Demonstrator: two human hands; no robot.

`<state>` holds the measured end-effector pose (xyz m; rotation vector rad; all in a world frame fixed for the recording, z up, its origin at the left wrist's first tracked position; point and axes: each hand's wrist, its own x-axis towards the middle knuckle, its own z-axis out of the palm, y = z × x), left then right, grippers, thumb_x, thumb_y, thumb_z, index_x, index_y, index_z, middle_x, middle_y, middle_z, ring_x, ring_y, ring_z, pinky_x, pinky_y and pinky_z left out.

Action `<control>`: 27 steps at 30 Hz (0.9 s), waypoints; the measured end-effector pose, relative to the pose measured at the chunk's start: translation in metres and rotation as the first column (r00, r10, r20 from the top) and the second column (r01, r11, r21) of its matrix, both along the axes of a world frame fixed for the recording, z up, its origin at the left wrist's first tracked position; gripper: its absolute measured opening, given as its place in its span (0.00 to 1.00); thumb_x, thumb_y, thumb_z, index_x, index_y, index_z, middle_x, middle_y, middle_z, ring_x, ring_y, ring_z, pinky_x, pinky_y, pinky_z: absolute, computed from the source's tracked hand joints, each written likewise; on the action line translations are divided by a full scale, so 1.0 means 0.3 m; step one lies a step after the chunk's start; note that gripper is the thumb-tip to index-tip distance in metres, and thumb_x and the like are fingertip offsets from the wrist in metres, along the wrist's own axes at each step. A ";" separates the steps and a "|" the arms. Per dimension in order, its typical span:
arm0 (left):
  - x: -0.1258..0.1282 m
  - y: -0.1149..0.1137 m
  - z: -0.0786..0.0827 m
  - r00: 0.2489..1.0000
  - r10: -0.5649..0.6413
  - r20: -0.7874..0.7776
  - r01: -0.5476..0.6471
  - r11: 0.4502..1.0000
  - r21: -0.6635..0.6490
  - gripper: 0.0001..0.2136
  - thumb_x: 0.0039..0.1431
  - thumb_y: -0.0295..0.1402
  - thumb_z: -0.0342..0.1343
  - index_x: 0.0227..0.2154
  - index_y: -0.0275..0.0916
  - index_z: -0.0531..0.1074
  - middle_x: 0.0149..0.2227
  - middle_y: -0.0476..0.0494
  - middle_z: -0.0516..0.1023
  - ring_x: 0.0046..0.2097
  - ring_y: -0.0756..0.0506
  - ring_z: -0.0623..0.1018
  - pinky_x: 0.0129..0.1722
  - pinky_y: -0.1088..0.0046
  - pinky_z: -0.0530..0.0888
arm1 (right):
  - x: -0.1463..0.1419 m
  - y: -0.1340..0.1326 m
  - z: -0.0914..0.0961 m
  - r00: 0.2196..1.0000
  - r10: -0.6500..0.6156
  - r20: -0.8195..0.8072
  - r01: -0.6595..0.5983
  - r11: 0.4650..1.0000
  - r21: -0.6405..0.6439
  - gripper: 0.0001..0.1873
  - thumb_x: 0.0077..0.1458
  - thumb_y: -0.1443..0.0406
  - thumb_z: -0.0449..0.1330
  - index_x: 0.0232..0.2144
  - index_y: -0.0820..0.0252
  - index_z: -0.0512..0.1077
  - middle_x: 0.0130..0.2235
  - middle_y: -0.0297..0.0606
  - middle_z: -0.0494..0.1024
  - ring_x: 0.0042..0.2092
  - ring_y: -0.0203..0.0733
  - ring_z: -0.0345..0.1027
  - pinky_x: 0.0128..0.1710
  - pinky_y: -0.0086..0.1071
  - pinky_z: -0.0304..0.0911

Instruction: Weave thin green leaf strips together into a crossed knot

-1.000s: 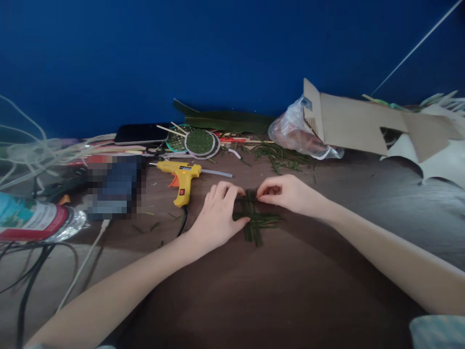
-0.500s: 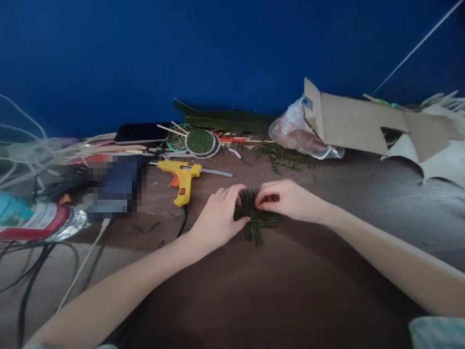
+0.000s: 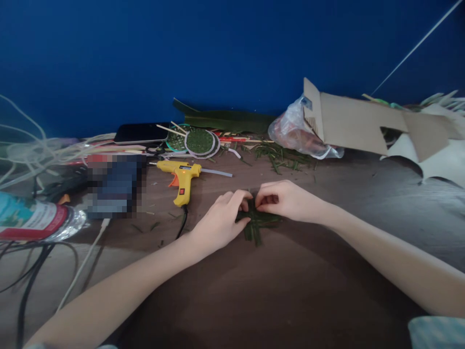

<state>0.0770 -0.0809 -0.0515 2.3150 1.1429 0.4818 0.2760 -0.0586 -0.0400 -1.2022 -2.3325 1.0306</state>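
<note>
On the brown table (image 3: 290, 286), straight in front of the person, a small cross-shaped weave of dark green leaf strips (image 3: 256, 225) lies flat under both hands. From where I stand, one set of strips runs away from the person toward the blue wall (image 3: 232, 53), leaning a little, so the near ends sit slightly right of the far ones. The other set runs crosswise, nearly level, its loose ends pointing right. Fingers cover the far and left parts, so I cannot tell which direction is longer.

The left hand (image 3: 220, 220) is curved over the left side, thumb and forefinger apart, tips touching the strips; whether it grips or merely presses, I cannot tell. The right hand (image 3: 285, 199) has its fingertips pinched on the weave's far right edge. The two hands are close together but not touching.

Left of the left hand sits a yellow glue gun (image 3: 183, 182), nozzle to the left, with a pale glue stick (image 3: 220, 172) poking out behind. Farther back lie leaf clippings (image 3: 278, 157) and a creased cardboard piece (image 3: 356, 123).
</note>
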 end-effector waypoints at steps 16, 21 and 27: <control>0.008 0.006 0.026 0.999 0.018 -0.042 -0.019 1.000 -0.008 0.07 0.52 0.28 0.58 0.29 0.38 0.63 0.30 0.50 0.70 0.34 0.47 0.71 0.34 0.71 0.68 | -0.007 -0.015 0.020 0.905 -0.128 -0.407 -0.005 0.951 -0.310 0.10 0.49 0.64 0.60 0.36 0.58 0.74 0.35 0.35 0.78 0.36 0.38 0.72 0.37 0.31 0.67; 0.002 0.013 0.017 0.999 -0.043 0.031 0.042 0.999 0.017 0.02 0.58 0.25 0.50 0.32 0.38 0.66 0.32 0.48 0.72 0.37 0.47 0.72 0.36 0.72 0.68 | -0.016 -0.029 0.013 0.875 -0.024 -0.484 -0.132 0.949 -0.285 0.11 0.53 0.66 0.57 0.40 0.57 0.73 0.40 0.36 0.77 0.43 0.38 0.71 0.44 0.32 0.65; 0.000 0.016 0.021 0.999 -0.046 -0.012 0.047 0.998 0.030 0.04 0.57 0.25 0.49 0.29 0.37 0.67 0.30 0.48 0.71 0.35 0.47 0.71 0.35 0.72 0.67 | -0.007 -0.007 -0.009 0.924 -0.167 -0.344 0.170 0.985 -0.022 0.09 0.54 0.68 0.54 0.36 0.56 0.73 0.37 0.36 0.77 0.41 0.41 0.69 0.43 0.38 0.64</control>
